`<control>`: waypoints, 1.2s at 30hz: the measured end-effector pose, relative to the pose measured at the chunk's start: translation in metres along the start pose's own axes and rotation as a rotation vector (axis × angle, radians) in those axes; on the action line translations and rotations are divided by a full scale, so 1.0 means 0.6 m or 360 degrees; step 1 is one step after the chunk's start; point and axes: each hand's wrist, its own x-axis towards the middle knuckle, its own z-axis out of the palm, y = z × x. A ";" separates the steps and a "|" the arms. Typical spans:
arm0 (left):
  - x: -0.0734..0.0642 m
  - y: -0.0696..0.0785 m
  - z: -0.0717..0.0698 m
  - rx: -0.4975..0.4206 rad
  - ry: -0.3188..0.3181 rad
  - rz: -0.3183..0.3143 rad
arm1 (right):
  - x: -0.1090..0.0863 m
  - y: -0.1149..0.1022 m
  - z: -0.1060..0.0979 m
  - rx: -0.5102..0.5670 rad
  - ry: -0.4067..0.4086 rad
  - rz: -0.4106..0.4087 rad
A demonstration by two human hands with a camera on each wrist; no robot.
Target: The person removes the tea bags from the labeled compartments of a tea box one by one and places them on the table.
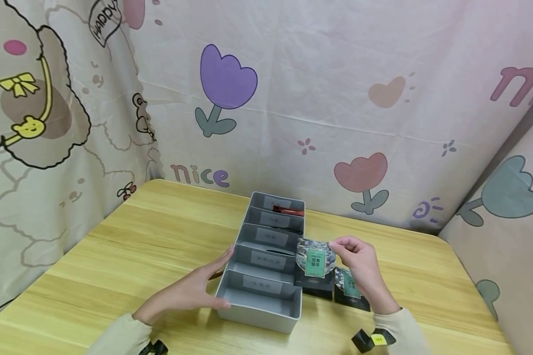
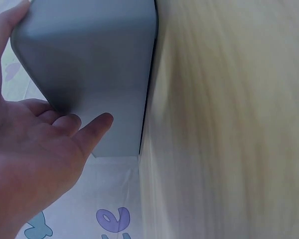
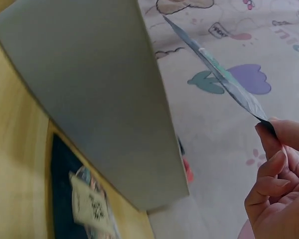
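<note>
By the right-hand rim of the grey divided box point(image 1: 257, 319), the right hand point(image 1: 361, 261) pinches a dark packet with a green label point(image 1: 315, 256) at its upper corner, perhaps so most of the printed face is uncovered. The left hand point(image 1: 195, 288) is spread, gripping nothing, its thumb and fingers against the box's near left corner, presumably to steady it. Paper labels inside seem to mark off the compartments; a red packet point(image 1: 288, 211) lies in the farthest. Other packets point(image 1: 349, 286) lie just beside the box, likely for easy reach, though partly hidden, so their number is uncertain.
</note>
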 end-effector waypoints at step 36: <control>0.000 -0.003 0.000 -0.0003 0.0000 0.0007 | -0.005 0.098 -0.206 -0.0610 0.0117 0.0223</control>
